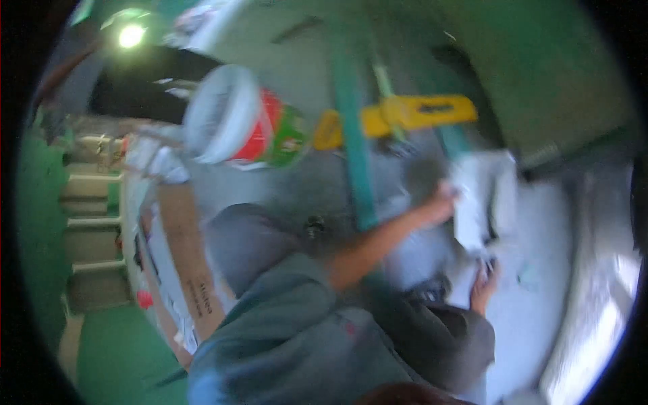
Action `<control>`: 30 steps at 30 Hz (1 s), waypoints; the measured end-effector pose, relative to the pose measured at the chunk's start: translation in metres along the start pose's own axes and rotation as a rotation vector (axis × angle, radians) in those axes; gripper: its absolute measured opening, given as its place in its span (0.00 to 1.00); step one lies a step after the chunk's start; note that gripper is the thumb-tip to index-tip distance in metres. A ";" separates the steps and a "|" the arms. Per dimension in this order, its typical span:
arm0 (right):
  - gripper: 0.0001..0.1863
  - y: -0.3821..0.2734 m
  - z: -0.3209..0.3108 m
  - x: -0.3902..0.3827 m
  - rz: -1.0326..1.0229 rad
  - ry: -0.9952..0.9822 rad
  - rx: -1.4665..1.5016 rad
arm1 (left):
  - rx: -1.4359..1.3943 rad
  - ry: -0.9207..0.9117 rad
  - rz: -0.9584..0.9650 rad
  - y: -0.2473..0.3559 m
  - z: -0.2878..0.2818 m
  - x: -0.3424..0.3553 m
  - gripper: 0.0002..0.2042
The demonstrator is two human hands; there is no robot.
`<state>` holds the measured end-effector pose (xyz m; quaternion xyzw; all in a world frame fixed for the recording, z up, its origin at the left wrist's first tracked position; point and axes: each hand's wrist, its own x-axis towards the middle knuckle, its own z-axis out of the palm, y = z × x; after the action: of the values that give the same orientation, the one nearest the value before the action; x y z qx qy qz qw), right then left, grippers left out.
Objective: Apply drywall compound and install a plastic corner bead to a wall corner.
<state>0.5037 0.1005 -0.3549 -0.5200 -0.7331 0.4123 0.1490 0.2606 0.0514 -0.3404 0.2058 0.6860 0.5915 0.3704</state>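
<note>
My left hand (pixel 442 201) reaches across from the left, its fingers closed on the near edge of a white box-like piece (pixel 476 196). The piece has two pale faces; blur hides its exact kind. Just below its lower end is my right hand (pixel 482 287), fingers curled round something small and dark that I cannot make out. A bent knee in dark grey trousers (pixel 459 337) lies close to the right hand. Beyond the left hand, a yellow bar-shaped thing (pixel 432 111) lies across a green strip (pixel 351 128).
A white bucket (pixel 223 115) with a red and green label is tilted at the upper left. Left of my knees lies a long cardboard box (pixel 185 263). A green panel (pixel 553 74) fills the upper right. A bright lamp (pixel 131 35) shines at the far left.
</note>
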 end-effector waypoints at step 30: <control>0.20 -0.105 -0.104 0.007 0.109 -0.062 0.437 | -0.938 -0.100 -0.032 0.136 -0.034 0.011 0.28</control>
<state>0.5007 0.1410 -0.2127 -0.5010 -0.6014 0.5847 0.2130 0.2070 0.0663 -0.2113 0.0338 0.3293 0.8212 0.4649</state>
